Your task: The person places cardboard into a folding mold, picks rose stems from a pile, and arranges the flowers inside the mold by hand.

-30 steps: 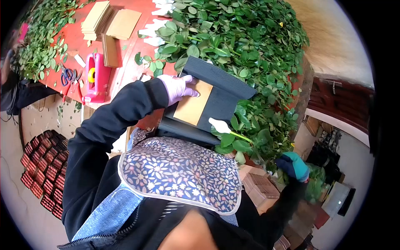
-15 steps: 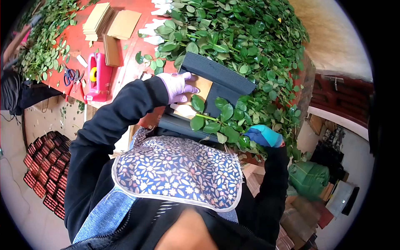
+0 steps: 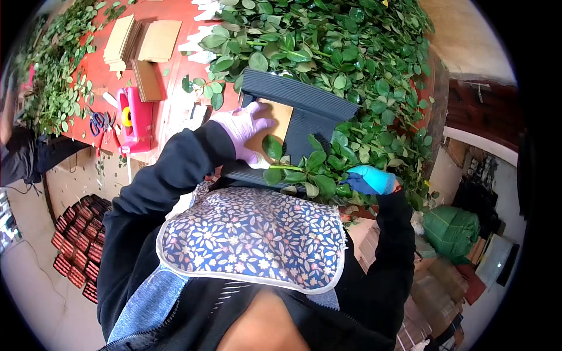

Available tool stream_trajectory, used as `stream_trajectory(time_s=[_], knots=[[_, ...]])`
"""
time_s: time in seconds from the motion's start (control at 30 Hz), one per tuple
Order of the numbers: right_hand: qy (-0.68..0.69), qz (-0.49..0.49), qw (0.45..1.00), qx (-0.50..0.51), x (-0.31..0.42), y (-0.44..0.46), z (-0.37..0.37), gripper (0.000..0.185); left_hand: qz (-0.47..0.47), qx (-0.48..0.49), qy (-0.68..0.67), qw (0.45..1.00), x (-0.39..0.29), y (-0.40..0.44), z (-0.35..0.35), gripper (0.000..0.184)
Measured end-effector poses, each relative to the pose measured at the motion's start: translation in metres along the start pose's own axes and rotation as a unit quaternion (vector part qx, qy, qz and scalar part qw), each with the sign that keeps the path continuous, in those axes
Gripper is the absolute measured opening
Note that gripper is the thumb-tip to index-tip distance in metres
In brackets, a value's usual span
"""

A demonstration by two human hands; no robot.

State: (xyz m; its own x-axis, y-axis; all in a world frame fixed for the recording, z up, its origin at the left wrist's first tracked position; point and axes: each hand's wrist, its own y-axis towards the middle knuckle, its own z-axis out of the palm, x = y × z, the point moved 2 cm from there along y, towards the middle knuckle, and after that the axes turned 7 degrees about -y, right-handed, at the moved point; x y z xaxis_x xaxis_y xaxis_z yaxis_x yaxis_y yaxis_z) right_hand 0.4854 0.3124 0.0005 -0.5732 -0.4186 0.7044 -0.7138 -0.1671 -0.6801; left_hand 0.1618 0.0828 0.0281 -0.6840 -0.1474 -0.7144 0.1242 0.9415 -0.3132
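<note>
My left hand (image 3: 243, 131) spreads over the brown card (image 3: 278, 120) at the black tray's (image 3: 319, 123) left side, thumb at the white head (image 3: 262, 165) of the flower (image 3: 287, 167); whether it pinches I can't tell. My right hand (image 3: 372, 180) grasps the leafy stem, which lies along the tray's near edge.

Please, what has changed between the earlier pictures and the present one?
The right hand moved left, and the white-tipped stem slid left, its tip now at the near end of the cardboard. The left hand reached down to that tip, seemingly touching it. The black ridged holder and pink tape dispenser stayed in place.
</note>
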Motion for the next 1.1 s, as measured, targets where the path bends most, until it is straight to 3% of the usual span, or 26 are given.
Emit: stream_trajectory(time_s=[0.07, 0.17, 0.23, 0.37, 0.5, 0.57, 0.63, 0.7, 0.73, 0.77, 0.8, 0.87, 0.97, 1.03, 1.1], knots=[[-0.017, 0.033, 0.999, -0.015, 0.007, -0.002, 0.002, 0.021, -0.063, 0.019, 0.019, 0.998, -0.012, -0.004, -0.001, 0.093], [-0.024, 0.082, 0.995, -0.043, 0.016, -0.011, 0.008, 0.03, -0.086, 0.029, -0.009, 0.996, -0.015, -0.005, -0.005, 0.095], [-0.105, 0.056, 0.983, -0.14, 0.034, -0.02, 0.01, 0.033, -0.093, 0.021, -0.023, 0.995, -0.015, -0.009, -0.005, 0.091], [-0.163, 0.032, 0.96, -0.227, 0.089, -0.049, 0.008, 0.038, -0.093, 0.001, -0.036, 0.995, -0.012, -0.014, -0.004, 0.08], [-0.299, 0.024, 0.889, -0.347, 0.147, -0.058, -0.002, 0.029, -0.082, -0.014, -0.045, 0.996, -0.009, -0.015, -0.003, 0.079], [-0.265, -0.073, 0.913, -0.301, 0.188, -0.025, -0.001, 0.026, -0.073, -0.019, -0.042, 0.996, -0.01, -0.012, -0.003, 0.078], [-0.297, -0.156, 0.906, -0.258, 0.175, 0.028, 0.017, 0.028, -0.1, -0.011, -0.038, 0.994, -0.016, -0.013, -0.006, 0.077], [-0.296, -0.2, 0.923, -0.144, 0.17, 0.059, 0.017, 0.03, -0.105, -0.024, -0.05, 0.993, -0.021, -0.014, -0.007, 0.076], [-0.286, -0.085, 0.954, -0.019, 0.183, 0.057, 0.001, 0.033, -0.125, -0.014, -0.043, 0.991, -0.025, -0.014, -0.009, 0.076], [-0.354, -0.191, 0.911, -0.093, 0.184, 0.05, -0.01, 0.035, -0.144, -0.002, -0.039, 0.989, -0.03, -0.015, -0.013, 0.076], [-0.23, -0.218, 0.937, -0.147, 0.188, 0.046, -0.032, 0.035, -0.124, -0.026, -0.053, 0.991, -0.024, -0.015, -0.007, 0.077], [-0.119, -0.212, 0.926, -0.29, 0.185, 0.063, -0.091, 0.034, -0.102, -0.052, -0.054, 0.992, -0.017, -0.016, 0.005, 0.078], [-0.326, -0.087, 0.844, -0.417, 0.167, 0.107, -0.173, 0.033, -0.101, -0.073, -0.084, 0.989, -0.017, -0.018, 0.01, 0.082], [-0.472, 0.032, 0.819, -0.325, 0.135, 0.152, -0.195, 0.028, -0.108, -0.076, -0.085, 0.988, -0.023, -0.02, 0.008, 0.082], [-0.561, 0.091, 0.792, -0.223, 0.104, 0.186, -0.196, 0.024, -0.1, -0.091, -0.078, 0.988, -0.022, -0.02, 0.011, 0.084]])
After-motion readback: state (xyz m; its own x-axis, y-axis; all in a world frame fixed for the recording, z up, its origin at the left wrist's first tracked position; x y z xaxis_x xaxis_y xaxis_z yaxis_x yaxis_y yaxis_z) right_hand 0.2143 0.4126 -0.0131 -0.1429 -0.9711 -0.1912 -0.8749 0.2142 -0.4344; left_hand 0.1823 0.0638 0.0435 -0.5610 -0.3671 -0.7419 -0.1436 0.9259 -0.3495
